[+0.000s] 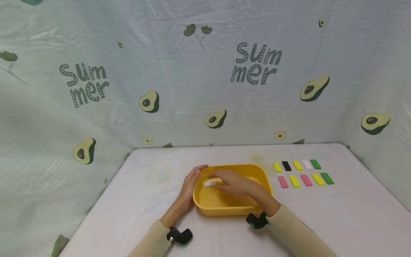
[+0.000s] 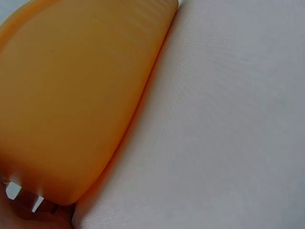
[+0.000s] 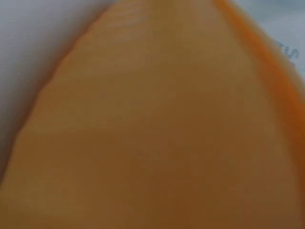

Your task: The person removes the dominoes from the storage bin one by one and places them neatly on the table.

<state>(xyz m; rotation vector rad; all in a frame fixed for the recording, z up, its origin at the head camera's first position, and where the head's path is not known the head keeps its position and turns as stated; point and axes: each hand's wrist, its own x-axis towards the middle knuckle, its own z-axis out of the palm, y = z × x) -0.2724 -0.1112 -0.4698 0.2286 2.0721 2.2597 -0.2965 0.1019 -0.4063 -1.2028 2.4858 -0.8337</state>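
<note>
A yellow plastic tray [image 1: 221, 211] with raised walls stands on the table. My left hand [image 1: 189, 187] holds its left side, the fingers bending round the far left corner. In the left wrist view, part of that hand [image 2: 35, 217] shows beside the tray wall [image 2: 81, 95]. Inside the tray, my right hand [image 1: 232, 182] reaches left and pinches a small white block [image 1: 210, 183]; motion blurs the fingers. The right wrist view shows only the tray wall [image 3: 157, 119] up close, with the hand out of sight.
Right of the tray, small flat blocks lie in two rows. The back row has yellow, black [image 1: 287, 166], white [image 1: 307, 164] and green [image 1: 316, 164] ones; the front row has pink [image 1: 283, 182], yellow [image 1: 294, 181] and green [image 1: 327, 178]. A printed curtain [image 1: 179, 71] hangs behind the table [image 1: 144, 185].
</note>
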